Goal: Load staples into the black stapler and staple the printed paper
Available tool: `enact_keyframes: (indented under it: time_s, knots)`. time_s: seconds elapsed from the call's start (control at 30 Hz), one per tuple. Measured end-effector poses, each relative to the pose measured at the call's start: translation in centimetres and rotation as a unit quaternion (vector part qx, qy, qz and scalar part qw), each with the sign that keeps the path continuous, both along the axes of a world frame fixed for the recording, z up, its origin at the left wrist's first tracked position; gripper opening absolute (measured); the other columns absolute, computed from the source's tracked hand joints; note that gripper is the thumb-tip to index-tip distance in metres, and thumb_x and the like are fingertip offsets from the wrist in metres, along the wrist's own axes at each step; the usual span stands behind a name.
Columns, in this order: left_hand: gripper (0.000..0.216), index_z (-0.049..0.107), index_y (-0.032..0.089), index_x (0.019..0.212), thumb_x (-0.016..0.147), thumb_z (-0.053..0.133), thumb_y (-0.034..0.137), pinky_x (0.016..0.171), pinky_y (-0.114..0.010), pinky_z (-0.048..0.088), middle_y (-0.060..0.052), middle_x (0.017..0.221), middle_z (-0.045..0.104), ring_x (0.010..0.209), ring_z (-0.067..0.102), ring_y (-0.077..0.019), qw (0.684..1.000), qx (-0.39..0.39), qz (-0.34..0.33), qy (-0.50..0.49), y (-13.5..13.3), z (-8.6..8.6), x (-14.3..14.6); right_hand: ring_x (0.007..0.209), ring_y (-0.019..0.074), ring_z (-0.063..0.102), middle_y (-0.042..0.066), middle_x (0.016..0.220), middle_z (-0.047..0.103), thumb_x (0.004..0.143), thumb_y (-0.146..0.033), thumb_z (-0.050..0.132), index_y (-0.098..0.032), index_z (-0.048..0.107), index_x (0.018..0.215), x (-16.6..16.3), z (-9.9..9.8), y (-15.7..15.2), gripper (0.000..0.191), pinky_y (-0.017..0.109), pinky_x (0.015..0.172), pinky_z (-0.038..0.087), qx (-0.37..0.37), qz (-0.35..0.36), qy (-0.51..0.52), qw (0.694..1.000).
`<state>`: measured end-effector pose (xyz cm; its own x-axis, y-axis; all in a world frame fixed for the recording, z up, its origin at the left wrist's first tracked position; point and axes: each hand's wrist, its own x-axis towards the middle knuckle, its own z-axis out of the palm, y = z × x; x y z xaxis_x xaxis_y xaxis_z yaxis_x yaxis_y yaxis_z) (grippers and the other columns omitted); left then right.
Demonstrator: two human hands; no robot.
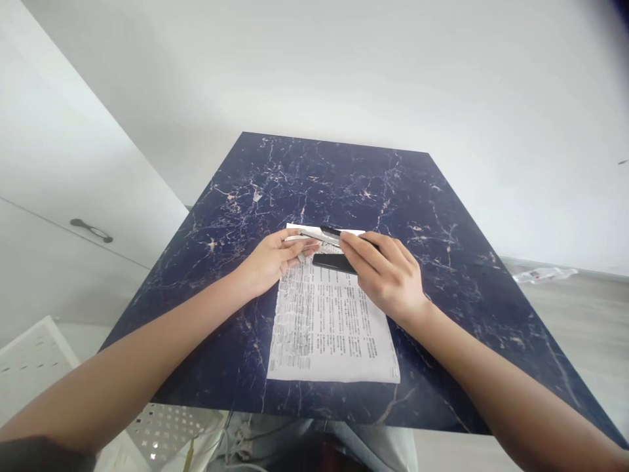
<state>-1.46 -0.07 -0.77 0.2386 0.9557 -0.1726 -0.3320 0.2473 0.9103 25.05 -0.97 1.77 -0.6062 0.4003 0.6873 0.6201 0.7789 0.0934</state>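
Observation:
My right hand [388,269] is wrapped around a black stapler [334,263], which is spread apart over the printed sheet. Its dark base lies lowest, and the silver magazine [324,236] and black top arm [330,231] stick out to the left above it. My left hand [282,257] has its thumb and fingers pinched at the left end of the silver magazine. Whether a small strip of staples is also between those fingers, I cannot tell. Beneath both hands, the printed paper [339,328] lies flat on the table, its upper part partly covered.
The dark blue marble-patterned table [324,177] reaches back towards a white wall. On the left is a white cabinet with a dark handle [91,230]. A perforated white surface [164,429] and cables are below the front edge. A clear plastic wrapper [543,274] lies off to the right.

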Motion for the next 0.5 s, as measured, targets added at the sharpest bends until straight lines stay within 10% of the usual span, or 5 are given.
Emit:
enact_keyframes:
  time_s: [0.13, 0.27, 0.5]
  knots:
    - [0.015, 0.075, 0.019, 0.107, 0.094, 0.081, 0.022, 0.114, -0.044, 0.059, -0.012, 0.127, 0.078, 0.118, 0.077, -0.0251, 0.994, 0.016, 0.111, 0.016, 0.6, -0.1, -0.8, 0.092, 0.0268, 0.077, 0.008, 0.115, 0.081, 0.091, -0.016, 0.075, -0.021, 0.081, 0.108, 0.5, -0.3, 0.6, 0.019, 0.046, 0.079, 0.063, -0.251, -0.083, 0.178, 0.948]
    - [0.015, 0.071, 0.019, 0.100, 0.091, 0.083, 0.022, 0.114, -0.042, 0.059, -0.007, 0.114, 0.077, 0.110, 0.078, -0.0208, 0.978, 0.088, 0.190, -0.016, 0.4, 1.1, -0.6, 0.085, 0.0270, 0.073, 0.006, 0.097, 0.079, 0.081, -0.034, 0.090, -0.023, 0.082, 0.092, 1.3, -0.7, 1.3, 0.018, 0.045, 0.073, 0.060, -0.425, -0.072, 0.140, 0.891]
    - [0.026, 0.067, 0.024, 0.106, 0.091, 0.087, 0.026, 0.097, -0.034, 0.067, -0.001, 0.115, 0.070, 0.107, 0.077, -0.0186, 0.974, 0.204, 0.103, -0.010, -3.1, 2.7, 2.1, 0.105, 0.0288, 0.070, 0.011, 0.115, 0.076, 0.082, -0.054, 0.092, -0.022, 0.072, 0.126, -0.9, 1.4, -0.7, 0.058, 0.051, 0.093, 0.056, -0.179, 0.077, 0.163, 0.967]
